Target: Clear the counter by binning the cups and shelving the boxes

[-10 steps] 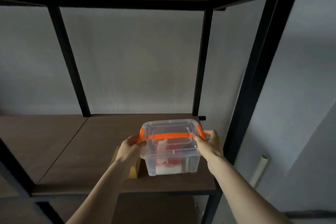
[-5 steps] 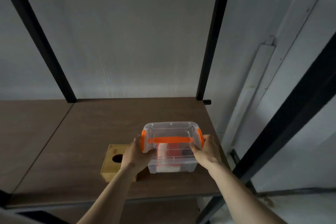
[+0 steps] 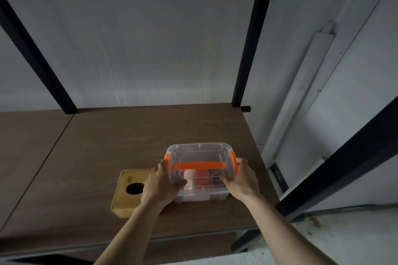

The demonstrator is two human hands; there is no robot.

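The person's left hand [image 3: 160,185] and right hand [image 3: 241,178] clamp the two short sides of a clear plastic box [image 3: 199,171] with an orange handle [image 3: 199,165], which sits on the brown shelf [image 3: 129,135] near its front right corner. A wooden box [image 3: 129,191] with a round hole lies at the plastic box's nine o'clock, just beside it, partly under the left wrist.

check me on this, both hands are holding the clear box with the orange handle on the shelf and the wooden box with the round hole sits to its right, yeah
Not quite: the wooden box with the round hole sits to the left of the clear box, beside the left hand, as the head view shows. The right hand and left hand do both hold it on the shelf.
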